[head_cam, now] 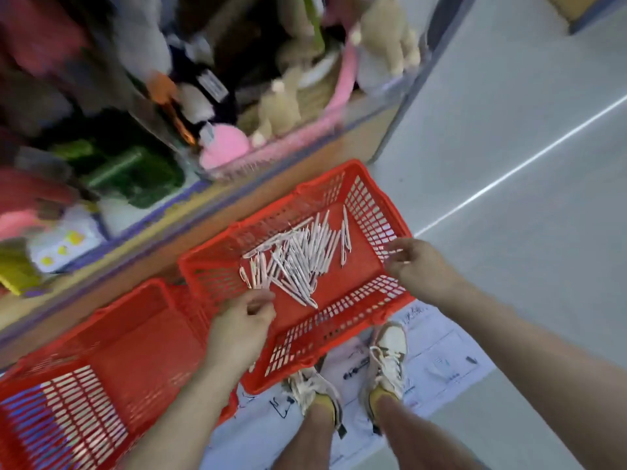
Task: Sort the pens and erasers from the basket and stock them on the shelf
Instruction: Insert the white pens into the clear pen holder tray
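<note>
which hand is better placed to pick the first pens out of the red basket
Left, probably. The left hand sits at the near-left rim of the red basket, fingertips right beside the pile of pens. The right hand holds the right rim, farther from the pile.

Illumination: bright, even and diffuse, from overhead. No hard shadows; only a faint soft shade lies under the basket on the paper sheet. 1 thin white streak crosses the grey floor at right; reflection or marking cannot be told. Heavy motion blur smears the shelf and plush toys at upper left, and the 2nd basket at lower left. The centre is sharpest, yet the pens remain soft and washed pale. Wide-angle distortion bends the shelf edge and stretches the right forearm toward the corner.
</note>
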